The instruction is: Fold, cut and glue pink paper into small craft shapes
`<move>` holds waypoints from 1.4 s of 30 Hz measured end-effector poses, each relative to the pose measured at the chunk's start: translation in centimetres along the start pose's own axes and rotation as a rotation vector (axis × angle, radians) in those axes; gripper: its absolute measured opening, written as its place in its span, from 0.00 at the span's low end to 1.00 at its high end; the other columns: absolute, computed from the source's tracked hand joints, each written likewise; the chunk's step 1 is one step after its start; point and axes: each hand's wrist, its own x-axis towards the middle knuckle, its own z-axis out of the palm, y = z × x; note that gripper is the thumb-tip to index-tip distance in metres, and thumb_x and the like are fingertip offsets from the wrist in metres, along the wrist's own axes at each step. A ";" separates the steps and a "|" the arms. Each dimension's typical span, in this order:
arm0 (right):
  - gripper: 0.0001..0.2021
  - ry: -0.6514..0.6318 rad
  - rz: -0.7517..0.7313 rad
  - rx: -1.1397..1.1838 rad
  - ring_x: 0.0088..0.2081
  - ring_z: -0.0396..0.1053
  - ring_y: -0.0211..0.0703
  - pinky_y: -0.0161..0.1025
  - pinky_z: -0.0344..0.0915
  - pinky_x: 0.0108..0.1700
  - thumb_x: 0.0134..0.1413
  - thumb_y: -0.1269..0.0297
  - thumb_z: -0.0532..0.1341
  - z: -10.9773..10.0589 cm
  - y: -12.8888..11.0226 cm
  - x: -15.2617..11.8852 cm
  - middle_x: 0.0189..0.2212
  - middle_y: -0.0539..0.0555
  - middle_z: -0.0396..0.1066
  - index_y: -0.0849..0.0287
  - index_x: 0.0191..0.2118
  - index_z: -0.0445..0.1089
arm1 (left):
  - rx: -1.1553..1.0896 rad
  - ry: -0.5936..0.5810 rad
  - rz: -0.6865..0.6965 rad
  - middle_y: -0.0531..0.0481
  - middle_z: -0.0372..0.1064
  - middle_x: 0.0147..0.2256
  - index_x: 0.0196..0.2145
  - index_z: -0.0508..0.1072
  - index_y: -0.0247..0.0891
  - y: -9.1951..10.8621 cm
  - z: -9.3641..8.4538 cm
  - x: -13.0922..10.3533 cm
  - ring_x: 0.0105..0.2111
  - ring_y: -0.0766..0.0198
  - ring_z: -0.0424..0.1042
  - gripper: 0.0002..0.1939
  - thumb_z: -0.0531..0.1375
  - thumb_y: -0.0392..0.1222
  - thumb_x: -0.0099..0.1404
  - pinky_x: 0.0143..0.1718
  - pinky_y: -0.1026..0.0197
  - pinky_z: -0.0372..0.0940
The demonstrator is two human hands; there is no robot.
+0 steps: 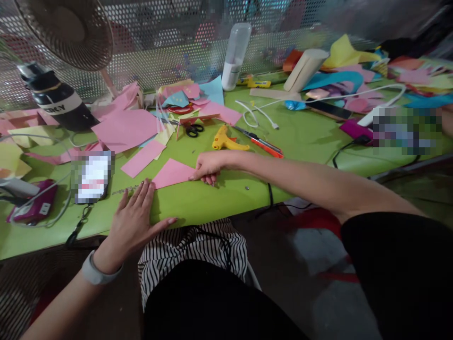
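Observation:
A folded piece of pink paper (172, 174) lies on the green table (212, 200) between my hands. My right hand (209, 168) pinches its right corner, thumb and fingers closed. My left hand (136, 212) rests flat on the table with the fingers stretched out and the thumb apart; its fingertips touch the paper's left corner. Just beyond the paper lie a yellow glue gun (226, 140) and a red and black utility knife (262, 142). A pink paper strip (143, 158) sits up and to the left of the paper.
Black-handled scissors (194, 130) lie among coloured paper scraps. At the left are a phone (92, 177), a dark bottle (62, 101), a purple power block (37, 203) and a fan (71, 33). White cable (256, 113) and a cardboard tube (305, 71) are farther back. Another person's hand (446, 120) shows at right.

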 end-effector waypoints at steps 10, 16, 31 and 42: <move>0.23 -0.004 -0.021 0.036 0.17 0.66 0.31 0.31 0.61 0.22 0.50 0.48 0.67 -0.3 0.7 -0.3 0.16 0.51 0.70 0.64 0.21 0.69 | -0.304 -0.207 -0.156 0.44 0.75 0.30 0.35 0.72 0.37 0.6 -4.8 8.0 0.30 0.57 0.73 0.28 0.51 0.66 0.64 0.30 0.59 0.63; 0.24 -0.016 0.005 0.036 0.16 0.67 0.32 0.31 0.62 0.21 0.46 0.45 0.69 0.0 0.2 -0.6 0.15 0.51 0.69 0.64 0.20 0.67 | -0.657 -0.529 -0.233 0.48 0.71 0.19 0.19 0.66 0.38 0.5 -3.0 11.3 0.20 0.63 0.70 0.27 0.59 0.67 0.56 0.22 0.62 0.61; 0.24 0.005 0.014 0.014 0.17 0.67 0.33 0.31 0.51 0.18 0.48 0.45 0.67 0.2 0.9 -0.3 0.15 0.52 0.70 0.62 0.20 0.67 | -0.866 -0.638 -0.480 0.45 0.73 0.21 0.17 0.70 0.38 -1.2 -2.3 11.1 0.25 0.58 0.74 0.19 0.70 0.54 0.45 0.28 0.57 0.67; 0.24 0.011 0.015 0.001 0.17 0.67 0.33 0.31 0.55 0.19 0.46 0.44 0.68 0.5 0.2 -0.7 0.15 0.51 0.70 0.63 0.20 0.68 | -0.778 -0.614 -0.612 0.44 0.72 0.21 0.16 0.68 0.38 -6.7 -3.1 6.0 0.22 0.60 0.71 0.26 0.70 0.63 0.42 0.24 0.59 0.65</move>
